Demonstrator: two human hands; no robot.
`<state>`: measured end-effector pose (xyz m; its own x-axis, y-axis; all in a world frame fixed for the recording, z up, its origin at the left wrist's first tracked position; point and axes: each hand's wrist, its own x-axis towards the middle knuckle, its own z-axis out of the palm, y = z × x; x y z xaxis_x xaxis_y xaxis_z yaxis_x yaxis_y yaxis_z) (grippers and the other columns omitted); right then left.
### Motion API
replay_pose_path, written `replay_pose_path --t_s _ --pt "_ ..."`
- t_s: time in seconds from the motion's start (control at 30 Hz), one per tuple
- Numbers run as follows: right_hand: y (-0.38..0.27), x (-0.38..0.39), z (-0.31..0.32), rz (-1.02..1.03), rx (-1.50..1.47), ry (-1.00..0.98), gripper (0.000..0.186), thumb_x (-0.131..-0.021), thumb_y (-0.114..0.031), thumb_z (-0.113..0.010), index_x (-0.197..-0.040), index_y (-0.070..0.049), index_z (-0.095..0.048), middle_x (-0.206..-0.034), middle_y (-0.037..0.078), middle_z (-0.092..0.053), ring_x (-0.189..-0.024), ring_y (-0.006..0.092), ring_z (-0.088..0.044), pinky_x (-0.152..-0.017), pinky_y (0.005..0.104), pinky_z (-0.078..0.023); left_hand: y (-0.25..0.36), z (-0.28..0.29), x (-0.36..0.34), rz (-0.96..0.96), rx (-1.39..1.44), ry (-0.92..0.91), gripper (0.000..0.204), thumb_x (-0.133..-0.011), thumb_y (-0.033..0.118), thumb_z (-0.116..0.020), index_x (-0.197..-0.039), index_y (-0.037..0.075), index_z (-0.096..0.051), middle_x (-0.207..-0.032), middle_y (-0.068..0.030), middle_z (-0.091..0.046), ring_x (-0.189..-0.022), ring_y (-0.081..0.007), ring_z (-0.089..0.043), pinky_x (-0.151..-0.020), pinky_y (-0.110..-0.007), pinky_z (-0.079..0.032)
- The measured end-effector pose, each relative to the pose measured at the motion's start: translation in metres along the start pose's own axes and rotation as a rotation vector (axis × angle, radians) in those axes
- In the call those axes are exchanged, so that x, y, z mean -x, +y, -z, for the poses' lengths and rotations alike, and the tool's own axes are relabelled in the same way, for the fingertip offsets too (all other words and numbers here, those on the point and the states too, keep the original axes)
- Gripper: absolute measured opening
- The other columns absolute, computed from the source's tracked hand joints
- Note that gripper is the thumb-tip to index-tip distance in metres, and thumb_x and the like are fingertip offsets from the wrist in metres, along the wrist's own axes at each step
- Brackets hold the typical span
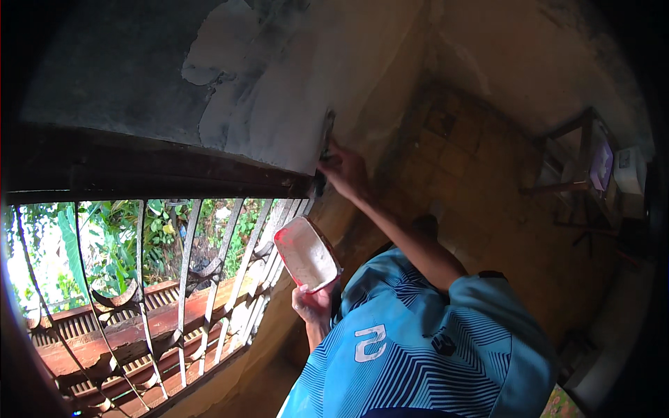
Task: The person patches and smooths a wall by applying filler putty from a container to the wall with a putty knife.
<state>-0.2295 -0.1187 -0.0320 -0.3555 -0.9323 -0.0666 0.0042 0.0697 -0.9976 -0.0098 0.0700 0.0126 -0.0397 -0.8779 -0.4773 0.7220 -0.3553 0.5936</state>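
Yellowish tiled floor (460,164) beneath 1 wooden frame (586,150)

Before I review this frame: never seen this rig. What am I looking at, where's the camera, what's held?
There's no robot: a person in a blue patterned shirt works with two bare hands. The single picture comes from the left of two wide fisheye cameras on their head, looking down, so straight edges bend near the rim. The left hand holds a red-edged tub with pale material inside. The right hand holds a thin, dark tool up by the wall; contact is hard to judge. Pale, uneven patches cover part of that wall. To the left, plants show through window bars.
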Motion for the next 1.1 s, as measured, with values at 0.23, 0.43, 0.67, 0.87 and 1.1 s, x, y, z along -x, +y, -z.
replay_pose_path --t_s 0.23,0.43,0.67,0.87,1.1 --pt "0.007 -0.093 0.062 0.211 0.33 0.167 0.061 -0.083 -0.032 -0.072 -0.136 -0.009 -0.053 -0.07 0.01 -0.069 -0.07 0.0159 -0.069 -0.068 0.0338 -0.053 0.0 0.007 0.004 0.032 -0.058 0.046 0.071 -0.075 0.02 -0.059 -0.139 -0.003 -0.04 -0.136 -0.0181 -0.053 -0.124 -0.0363 -0.054 -0.102 -0.056 -0.047" --pt "0.036 -0.019 0.006 0.173 0.31 0.08 0.066 -0.082 -0.031 -0.072 -0.14 -0.011 -0.05 -0.075 0.012 -0.069 -0.073 0.0187 -0.07 -0.072 0.0326 -0.054 0.002 0.011 0.008 0.008 -0.092 0.069 0.068 -0.075 0.019 -0.058 -0.138 -0.003 -0.042 -0.135 -0.0177 -0.054 -0.123 -0.036 -0.055 -0.102 -0.056 -0.048" --pt "-0.014 -0.067 0.052 0.153 0.285 0.14 0.057 -0.083 -0.032 -0.068 -0.134 -0.011 -0.052 -0.078 0.015 -0.068 -0.075 0.0315 -0.069 -0.072 0.0412 -0.054 0.004 0.015 0.003 0.006 -0.063 -0.005 0.067 -0.076 0.02 -0.058 -0.137 -0.003 -0.042 -0.135 -0.0179 -0.054 -0.123 -0.0361 -0.055 -0.101 -0.057 -0.048" --pt "-0.002 -0.032 0.015 0.157 0.227 0.106 0.061 -0.081 -0.02 -0.075 -0.138 -0.012 -0.054 -0.072 0.01 -0.068 -0.073 0.0153 -0.068 -0.07 0.031 -0.053 0.002 0.014 0.004 0.024 -0.084 0.017 0.068 -0.076 0.021 -0.058 -0.138 -0.003 -0.042 -0.136 -0.0179 -0.054 -0.123 -0.0357 -0.055 -0.101 -0.056 -0.048" --pt "-0.043 -0.076 0.07 0.145 0.308 0.165 0.056 -0.082 -0.023 -0.073 -0.134 -0.011 -0.057 -0.073 0.009 -0.068 -0.072 0.0143 -0.068 -0.07 0.0323 -0.052 0.004 0.007 0.001 0.016 -0.103 0.009 0.07 -0.077 0.022 -0.057 -0.139 -0.003 -0.04 -0.137 -0.0182 -0.053 -0.124 -0.0351 -0.054 -0.101 -0.054 -0.048"
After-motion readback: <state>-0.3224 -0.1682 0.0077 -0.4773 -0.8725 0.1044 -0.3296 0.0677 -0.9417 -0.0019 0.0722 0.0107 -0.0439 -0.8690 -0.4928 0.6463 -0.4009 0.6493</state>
